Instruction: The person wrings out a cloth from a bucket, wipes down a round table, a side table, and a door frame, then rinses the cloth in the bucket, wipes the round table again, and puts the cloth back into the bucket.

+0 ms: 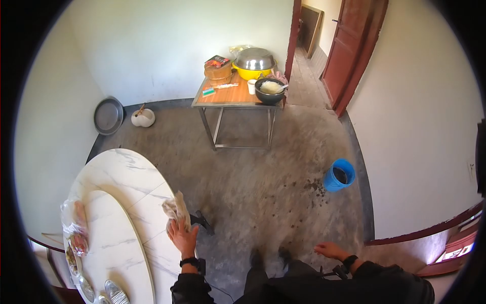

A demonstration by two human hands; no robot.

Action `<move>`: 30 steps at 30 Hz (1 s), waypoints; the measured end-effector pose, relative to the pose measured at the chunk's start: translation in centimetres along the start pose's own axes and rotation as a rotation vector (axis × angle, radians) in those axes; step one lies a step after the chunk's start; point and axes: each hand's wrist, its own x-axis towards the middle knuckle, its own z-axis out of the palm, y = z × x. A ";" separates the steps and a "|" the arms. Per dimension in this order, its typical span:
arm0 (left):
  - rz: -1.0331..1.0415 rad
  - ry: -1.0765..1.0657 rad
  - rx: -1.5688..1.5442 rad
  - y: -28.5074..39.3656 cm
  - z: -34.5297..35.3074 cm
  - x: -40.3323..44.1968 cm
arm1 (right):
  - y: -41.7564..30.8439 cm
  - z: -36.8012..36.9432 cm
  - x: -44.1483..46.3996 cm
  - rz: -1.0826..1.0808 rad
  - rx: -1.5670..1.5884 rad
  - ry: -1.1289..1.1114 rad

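My left hand (183, 238) is on a crumpled, pale dishcloth (175, 204) at the right edge of the marble-patterned table (124, 164). Its fingers press over the near part of the cloth, and the far part bunches up beyond them. My right hand (331, 249) hangs in the air above the floor on my right, its fingers loosely apart with nothing in them. Each wrist wears a dark band.
On the table's raised round top (114, 223) are a plastic bag (75, 215) and foil-like dishes (115, 291). A blue bucket (339, 175) stands right, beside dark floor spots. Ahead, a small table (228, 99) carries a yellow basin (248, 73) and black bowl (263, 95).
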 end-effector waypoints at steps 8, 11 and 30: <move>0.106 -0.049 0.099 0.9 -2.3 -10.3 | 7.4 -4.8 3.6 -0.016 0.070 0.074; 0.049 -0.136 0.199 1.7 -4.4 -14.2 | 12.0 -5.5 2.8 0.033 -0.046 0.045; -0.123 -0.220 0.260 -5.2 -14.5 -35.1 | 16.5 -0.1 -9.0 -0.010 0.138 0.057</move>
